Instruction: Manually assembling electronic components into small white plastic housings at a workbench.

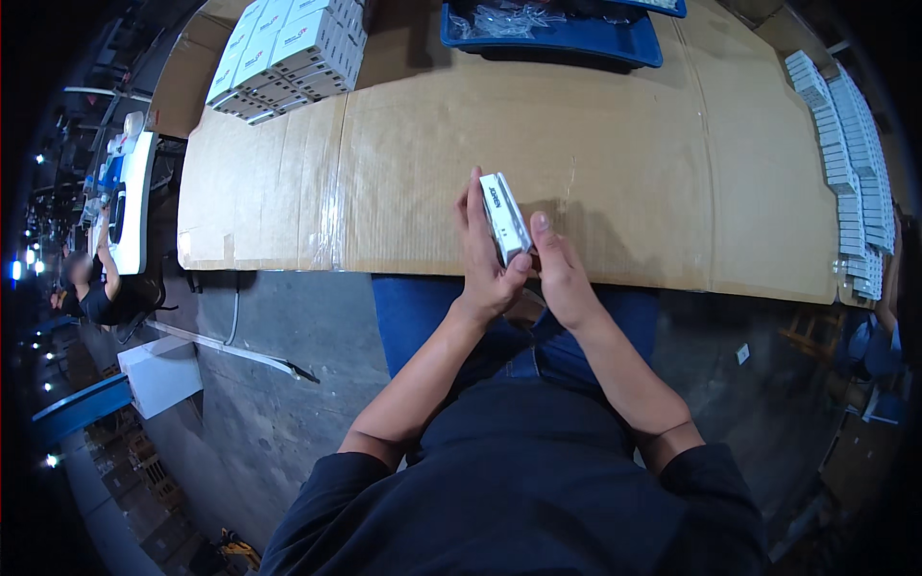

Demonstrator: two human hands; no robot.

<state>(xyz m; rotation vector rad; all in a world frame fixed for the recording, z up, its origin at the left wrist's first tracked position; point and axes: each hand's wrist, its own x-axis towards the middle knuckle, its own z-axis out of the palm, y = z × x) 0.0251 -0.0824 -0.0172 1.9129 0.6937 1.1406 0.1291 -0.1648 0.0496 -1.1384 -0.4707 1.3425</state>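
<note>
A small white box (503,219) with dark print on its face is held tilted above the near edge of the cardboard-covered table. Wrapped along its left side, my left hand (483,264) grips it, the thumb at its lower end and the fingers behind. My right hand (562,278) is at the lower right corner of the box, thumb raised along the edge and fingers curled, partly hidden under the box.
On the cardboard-covered table (624,173), a stack of white boxes (288,58) stands at the far left. Blue trays (557,48) with clear plastic pieces sit at the back. More stacked white boxes (845,163) line the right edge. A seated person (101,288) works at a white table farther left.
</note>
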